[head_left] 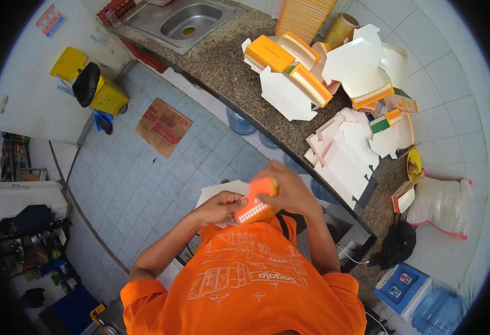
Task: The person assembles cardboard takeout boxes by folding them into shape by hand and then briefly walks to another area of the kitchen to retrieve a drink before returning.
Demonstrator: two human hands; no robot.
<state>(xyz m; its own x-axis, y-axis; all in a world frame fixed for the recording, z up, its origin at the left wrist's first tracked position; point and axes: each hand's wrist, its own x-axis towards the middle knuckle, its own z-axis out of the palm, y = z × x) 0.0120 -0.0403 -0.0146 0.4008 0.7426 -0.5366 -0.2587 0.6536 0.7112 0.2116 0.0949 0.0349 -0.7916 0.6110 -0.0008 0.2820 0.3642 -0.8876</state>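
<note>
Close to my chest, an orange carton (pixel 254 211) with a row of white dots and white flaps is between my two hands. My left hand (pixel 220 207) grips its left side, thumb on top of the orange card. At the upper right edge of the same carton, my right hand (pixel 285 190) is closed on the card, slightly smeared by motion. A white flap sticks out behind the left hand. The carton's lower side is partly hidden by the fingers and by my orange shirt.
A granite counter (pixel 225 53) runs diagonally ahead and to the right. On it are orange-and-white folded boxes (pixel 270 54), flat white carton blanks (pixel 342 151) and a steel sink (pixel 186 25). A yellow bin (pixel 108 92) and flat cardboard (pixel 163 128) are on the tiled floor.
</note>
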